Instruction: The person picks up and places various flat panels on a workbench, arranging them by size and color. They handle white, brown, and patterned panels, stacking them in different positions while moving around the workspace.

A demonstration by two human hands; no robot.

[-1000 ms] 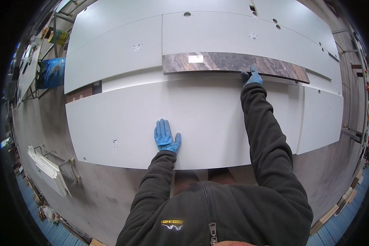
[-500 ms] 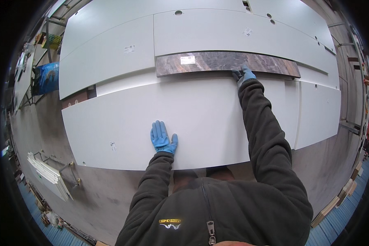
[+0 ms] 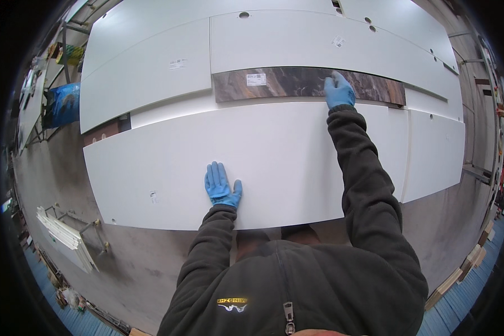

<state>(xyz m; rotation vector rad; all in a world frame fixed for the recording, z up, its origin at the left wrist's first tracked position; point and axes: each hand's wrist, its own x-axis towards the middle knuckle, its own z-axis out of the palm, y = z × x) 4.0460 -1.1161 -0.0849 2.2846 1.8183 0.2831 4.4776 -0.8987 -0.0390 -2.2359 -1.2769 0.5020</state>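
1. Head view, far left: shiny blue wrap (image 3: pixel 63 105) beside the table, with a stack of white boards (image 3: pixel 67 238) leaning on a low metal stand below.
2. Next, a brown piece (image 3: pixel 103 132) in the gap at the table's left end, tucked between white boards.
3. Then the left hand (image 3: pixel 223 186), gloved in blue, palm down on the big front board (image 3: pixel 285 162); four fingers straight and pressed together, thumb out to the side.
4. Around the middle, a dark marbled strip (image 3: pixel 297 84) with a white label (image 3: pixel 256 79) near its left end, lying lengthwise between the back board (image 3: pixel 285 42) and the front board.
5. Over the right half of that strip, the right hand (image 3: pixel 340 94), also blue-gloved, arm stretched forward; fingertips probably touching the strip, fingers partly bent, but cannot tell whether pinching it.
6. Far right, a smaller white board (image 3: pixel 437 159) next to the front board.
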